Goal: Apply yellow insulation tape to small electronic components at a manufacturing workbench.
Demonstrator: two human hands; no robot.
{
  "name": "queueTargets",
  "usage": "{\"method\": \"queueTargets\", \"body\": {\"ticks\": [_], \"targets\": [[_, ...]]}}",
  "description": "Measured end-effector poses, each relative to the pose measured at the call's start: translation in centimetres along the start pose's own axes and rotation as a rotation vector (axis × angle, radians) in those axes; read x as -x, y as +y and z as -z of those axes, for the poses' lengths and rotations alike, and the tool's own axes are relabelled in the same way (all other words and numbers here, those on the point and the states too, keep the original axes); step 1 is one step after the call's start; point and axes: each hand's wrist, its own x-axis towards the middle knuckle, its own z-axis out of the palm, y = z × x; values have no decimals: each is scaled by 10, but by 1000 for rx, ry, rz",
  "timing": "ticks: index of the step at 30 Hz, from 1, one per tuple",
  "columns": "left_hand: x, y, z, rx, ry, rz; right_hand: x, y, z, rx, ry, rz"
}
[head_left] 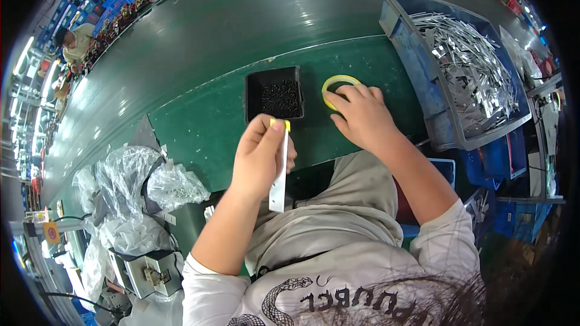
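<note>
A long, narrow silvery-white metal strip (278,188) hangs nearly upright from my left hand (257,156), pinched between thumb and fingers. Yellow tape (286,125) covers its top end, close to the thumb tip. My right hand (366,116) rests over a roll of yellow tape (341,78) on the green table. Its fingers lie across the ring and into its middle, while the thumb is held apart. Just beyond my left hand stands a black tray (247,98) holding many small black parts.
At the right is a big blue-grey bin (444,99) heaped with metal strips. Clear plastic bags (124,175) lie at the left, above a metal box-shaped device (154,273). Past the green table (208,111) runs a wide grey-green surface (241,15). A person (75,45) is far left.
</note>
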Motion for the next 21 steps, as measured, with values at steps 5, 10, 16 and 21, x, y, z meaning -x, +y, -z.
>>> {"method": "queueTargets", "body": {"ticks": [5, 10, 16, 21], "targets": [[28, -30, 9, 62, -142, -87, 26, -48, 36, -540, 105, -67], [46, -38, 9, -20, -184, -54, 52, -76, 49, -843, 103, -88], [61, -39, 2, -396, -375, -270, 72, -81, 56, -869, 158, -8], [69, -48, -9, -373, -373, -330, 89, -92, 52, -1095, 47, -143]]}}
